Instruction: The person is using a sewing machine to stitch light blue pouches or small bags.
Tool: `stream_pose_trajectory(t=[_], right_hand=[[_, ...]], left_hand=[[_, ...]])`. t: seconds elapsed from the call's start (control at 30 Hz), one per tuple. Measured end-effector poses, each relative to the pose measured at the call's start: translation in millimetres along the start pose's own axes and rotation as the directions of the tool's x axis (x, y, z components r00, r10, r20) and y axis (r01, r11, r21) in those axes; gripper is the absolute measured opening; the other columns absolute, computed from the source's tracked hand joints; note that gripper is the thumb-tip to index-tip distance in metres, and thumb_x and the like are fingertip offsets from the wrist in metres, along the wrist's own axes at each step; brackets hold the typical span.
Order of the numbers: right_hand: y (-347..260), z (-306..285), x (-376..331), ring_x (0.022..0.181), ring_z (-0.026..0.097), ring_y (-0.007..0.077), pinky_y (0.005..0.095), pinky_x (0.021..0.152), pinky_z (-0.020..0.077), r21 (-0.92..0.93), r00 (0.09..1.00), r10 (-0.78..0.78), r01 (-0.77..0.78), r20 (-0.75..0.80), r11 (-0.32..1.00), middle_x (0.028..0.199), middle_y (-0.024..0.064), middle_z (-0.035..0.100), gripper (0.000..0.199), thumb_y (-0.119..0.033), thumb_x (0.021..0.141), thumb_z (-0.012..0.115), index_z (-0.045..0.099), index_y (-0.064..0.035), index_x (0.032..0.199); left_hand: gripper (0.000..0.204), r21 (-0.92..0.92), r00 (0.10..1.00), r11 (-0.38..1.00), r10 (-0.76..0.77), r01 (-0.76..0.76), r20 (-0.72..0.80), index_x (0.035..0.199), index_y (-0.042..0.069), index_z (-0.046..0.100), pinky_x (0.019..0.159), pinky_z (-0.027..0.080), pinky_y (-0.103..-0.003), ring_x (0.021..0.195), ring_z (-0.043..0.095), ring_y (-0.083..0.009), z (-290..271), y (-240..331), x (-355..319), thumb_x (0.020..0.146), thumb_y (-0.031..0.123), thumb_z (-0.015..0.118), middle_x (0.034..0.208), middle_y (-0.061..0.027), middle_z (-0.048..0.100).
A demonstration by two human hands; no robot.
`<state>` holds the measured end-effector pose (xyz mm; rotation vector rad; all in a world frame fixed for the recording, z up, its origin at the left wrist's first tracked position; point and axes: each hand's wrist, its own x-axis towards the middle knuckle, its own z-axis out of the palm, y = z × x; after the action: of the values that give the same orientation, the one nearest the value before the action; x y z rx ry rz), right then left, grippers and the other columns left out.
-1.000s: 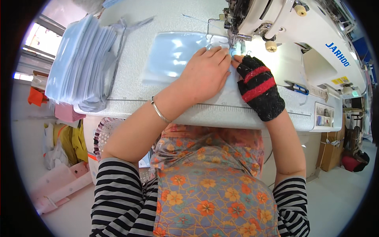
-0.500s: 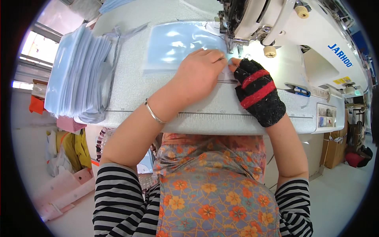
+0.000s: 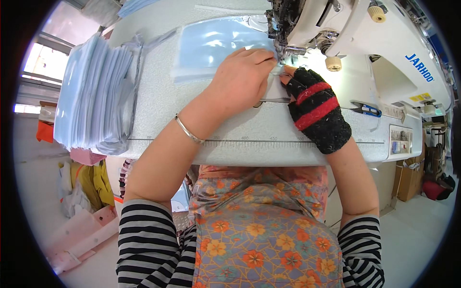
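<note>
A glossy light-blue plastic sheet (image 3: pixel 211 45) lies on the sewing machine's bed, its right edge beside the needle area of the white sewing machine (image 3: pixel 379 29). My left hand (image 3: pixel 242 79) rests over the sheet's near right corner, fingers curled and pinching its edge. Close on its right, my right hand (image 3: pixel 314 108) wears a black fingerless glove with red stripes. Its thumb and forefinger are pressed together by the same edge, just in front of the presser foot; what they pinch is too small to make out.
A thick stack of blue plastic pieces (image 3: pixel 91 96) stands on the left, with a dark-edged clear strip (image 3: pixel 139 81) alongside. Blue thread snips (image 3: pixel 367 109) lie right of my glove, near a small compartment tray (image 3: pixel 400 140). A ruler scale (image 3: pixel 225 142) runs along the front edge.
The blue sheet has slid farther from me along the machine bed. My left hand has moved away with it, while my right hand has shifted only slightly.
</note>
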<state>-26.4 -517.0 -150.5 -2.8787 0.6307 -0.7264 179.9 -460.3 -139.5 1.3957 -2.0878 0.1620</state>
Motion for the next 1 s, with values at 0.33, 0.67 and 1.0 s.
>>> stream_pose_trajectory(t=[0.33, 0.67, 1.0], right_hand=[[-3, 0, -4, 0.114, 0.057, 0.0364, 0.0443, 0.099, 0.0477, -0.048, 0.998, -0.037, 0.034, -0.053, 0.998, 0.126, 0.0151, 0.061, 0.041, 0.002, 0.077, 0.059, 0.063, -0.0048, 0.118], [0, 3, -2, 0.116, 0.056, 0.035, 0.0438, 0.1, 0.0464, -0.052, 0.998, -0.027, 0.023, -0.064, 0.998, 0.126, 0.0151, 0.06, 0.039, 0.001, 0.08, 0.058, 0.062, -0.0041, 0.118], [4, 0, 4, 0.099, 0.064, 0.0329, 0.0404, 0.089, 0.0529, 0.021, 0.983, 0.077, -0.075, -0.168, 0.997, 0.108, 0.0137, 0.068, 0.018, -0.001, 0.087, 0.057, 0.069, -0.0042, 0.099]], left_hand=[[0.034, 0.032, 0.999, 0.999, -0.03, 0.029, 0.044, 0.112, 0.004, 0.066, 0.102, 0.045, -0.047, 0.118, 0.058, -0.032, 4, -10, -2, 0.079, 0.006, 0.061, 0.124, -0.0142, 0.062], [0.034, 0.07, 0.995, 0.997, 0.026, -0.033, 0.097, 0.112, 0.003, 0.066, 0.094, 0.051, -0.043, 0.113, 0.061, -0.0327, -11, -2, 3, 0.079, 0.007, 0.06, 0.121, -0.0146, 0.063], [0.032, 0.04, 0.902, 0.992, 0.091, -0.119, 0.423, 0.112, 0.005, 0.065, 0.094, 0.049, -0.044, 0.113, 0.058, -0.0302, -37, -8, 15, 0.086, 0.022, 0.061, 0.112, -0.0126, 0.063]])
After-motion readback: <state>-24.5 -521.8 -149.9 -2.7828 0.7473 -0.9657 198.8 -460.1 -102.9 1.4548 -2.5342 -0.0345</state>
